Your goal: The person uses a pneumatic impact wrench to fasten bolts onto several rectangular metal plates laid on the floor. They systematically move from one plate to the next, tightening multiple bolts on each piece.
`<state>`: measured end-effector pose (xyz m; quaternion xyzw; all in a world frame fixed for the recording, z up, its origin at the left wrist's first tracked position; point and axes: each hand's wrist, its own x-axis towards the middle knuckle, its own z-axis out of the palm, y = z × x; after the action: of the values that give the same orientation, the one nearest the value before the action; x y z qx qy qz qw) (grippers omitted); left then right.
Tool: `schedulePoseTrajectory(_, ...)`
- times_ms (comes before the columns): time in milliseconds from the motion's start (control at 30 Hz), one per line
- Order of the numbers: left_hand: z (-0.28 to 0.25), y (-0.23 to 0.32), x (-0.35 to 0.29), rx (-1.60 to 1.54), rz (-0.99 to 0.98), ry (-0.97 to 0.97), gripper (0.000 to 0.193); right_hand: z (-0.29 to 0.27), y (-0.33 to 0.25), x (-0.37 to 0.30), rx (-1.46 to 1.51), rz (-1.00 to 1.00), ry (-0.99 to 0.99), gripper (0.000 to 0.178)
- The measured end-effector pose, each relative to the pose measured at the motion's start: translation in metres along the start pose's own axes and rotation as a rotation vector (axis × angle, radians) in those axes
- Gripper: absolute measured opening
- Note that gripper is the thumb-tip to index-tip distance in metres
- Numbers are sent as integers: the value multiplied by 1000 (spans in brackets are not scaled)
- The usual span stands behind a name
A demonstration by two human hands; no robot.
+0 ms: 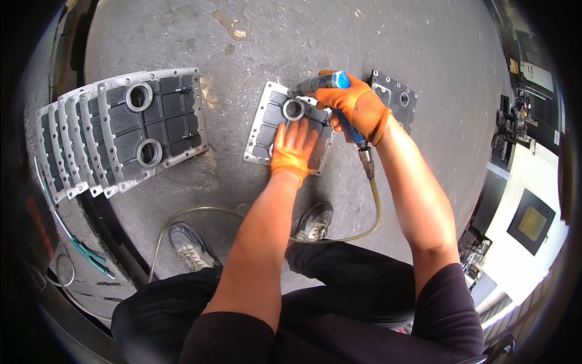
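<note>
Left hand (293, 147): orange-gloved, lay flat with fingers spread on the grey ribbed cast-metal cover plate (270, 124).
Right hand (354, 104): orange-gloved, clamped around the blue-handled air tool (327, 85).
Plate: on the concrete floor (315, 36).
Left side: stack of similar grey plates (121, 130).

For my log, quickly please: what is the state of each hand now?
Left hand: open, pressed flat on the metal cover plate.
Right hand: closed, holding the air tool.

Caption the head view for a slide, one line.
Right hand works an air tool on a cast metal plate pinned flat by the left hand.
</note>
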<state>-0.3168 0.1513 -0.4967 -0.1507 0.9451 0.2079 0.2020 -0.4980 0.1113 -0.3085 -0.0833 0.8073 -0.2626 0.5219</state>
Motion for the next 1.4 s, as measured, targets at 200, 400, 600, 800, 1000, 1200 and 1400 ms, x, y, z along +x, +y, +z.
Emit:
schedulePoseTrajectory(200, -2, 0, -1, -26, 7, -24, 113, 9, -19, 0, -123, 39, 19, 65)
schedulePoseTrajectory(400, -16, 1, -5, 17, 5, -55, 118, -13, 13, 2, -38, -109, -18, 52)
schedulePoseTrajectory(600, -14, -3, -4, -18, 8, -41, 117, -32, 46, -13, 87, -45, 72, 40)
schedulePoseTrajectory(800, -13, 2, -3, 14, 18, -53, 115, -34, 55, -8, 93, -11, 89, 41)
schedulePoseTrajectory(1000, -17, -1, -5, 27, -1, -84, 113, -32, 32, -8, -8, 48, 65, 61)
schedulePoseTrajectory(1200, -11, 2, -1, 1, 18, -55, 113, -65, 75, 18, -127, -125, -26, 67)
schedulePoseTrajectory(1400, -7, -4, -3, -49, 3, -39, 112, -49, 46, 6, -49, -72, 26, 64)
